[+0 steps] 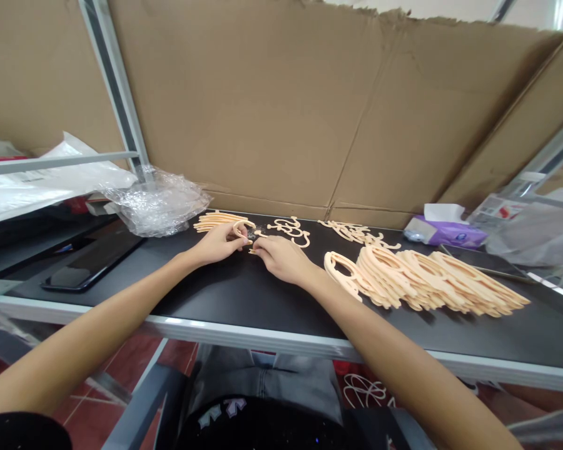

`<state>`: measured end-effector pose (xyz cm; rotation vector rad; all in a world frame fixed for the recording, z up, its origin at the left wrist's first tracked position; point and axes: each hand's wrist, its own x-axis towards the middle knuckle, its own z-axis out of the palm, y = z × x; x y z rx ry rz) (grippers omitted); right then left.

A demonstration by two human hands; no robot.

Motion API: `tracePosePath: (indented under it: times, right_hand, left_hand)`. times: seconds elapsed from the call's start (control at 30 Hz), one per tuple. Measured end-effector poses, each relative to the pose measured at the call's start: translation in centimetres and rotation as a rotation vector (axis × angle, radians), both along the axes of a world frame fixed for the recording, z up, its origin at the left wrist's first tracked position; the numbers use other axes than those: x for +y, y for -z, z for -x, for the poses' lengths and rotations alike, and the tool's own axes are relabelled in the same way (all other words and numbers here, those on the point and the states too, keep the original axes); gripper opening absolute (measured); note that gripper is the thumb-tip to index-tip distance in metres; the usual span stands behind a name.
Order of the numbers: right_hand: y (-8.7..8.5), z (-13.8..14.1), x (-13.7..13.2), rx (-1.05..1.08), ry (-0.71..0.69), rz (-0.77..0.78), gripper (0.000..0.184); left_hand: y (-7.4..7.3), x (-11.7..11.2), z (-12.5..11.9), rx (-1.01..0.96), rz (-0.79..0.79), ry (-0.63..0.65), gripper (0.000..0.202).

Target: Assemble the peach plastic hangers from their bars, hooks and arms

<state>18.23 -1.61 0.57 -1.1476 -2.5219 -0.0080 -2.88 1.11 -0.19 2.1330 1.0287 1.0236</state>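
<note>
Both of my hands meet near the back of a black table (244, 294). My left hand (220, 242) is closed, pinching a thin curved peach plastic piece (242, 226). My right hand (281, 257) is closed too, its fingertips pinching the other end of the same small piece where the hands touch. Just behind the left hand lies a small stack of curved peach strips (216, 220). Loose cut-out peach pieces (293, 231) lie behind the right hand. A long overlapping row of peach plastic rings (417, 278) lies to the right of my right forearm.
A dark phone (91, 262) lies at the table's left. Crumpled clear plastic (159, 203) sits at the back left. More peach scraps (356, 234), a purple tissue pack (443, 232) and clear bags (535, 231) are at the back right. A cardboard wall (281, 106) stands behind.
</note>
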Motion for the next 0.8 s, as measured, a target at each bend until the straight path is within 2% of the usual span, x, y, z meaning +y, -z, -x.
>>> tracePosePath:
  times: [0.17,0.47,0.63,0.8]
  right_hand:
    - [-0.1,-0.1,-0.2,-0.003,0.02,0.031,0.024]
    - [0.4,0.2,0.0,-0.025,0.037,0.063,0.027]
    - [0.0,0.0,-0.1,-0.02,0.053,0.057,0.029]
    - [-0.7,-0.1,-0.4,-0.01,0.136,0.085,0.03]
  left_hand:
    - [0.1,0.2,0.1,-0.091,0.09,0.05,0.027]
    - [0.2,0.6,0.3,-0.075,0.071,0.029,0.028]
    - [0.0,0.4,0.4,-0.04,0.101,-0.02,0.027]
    - [0.1,0.6,0.4,-0.076,0.084,0.01,0.026]
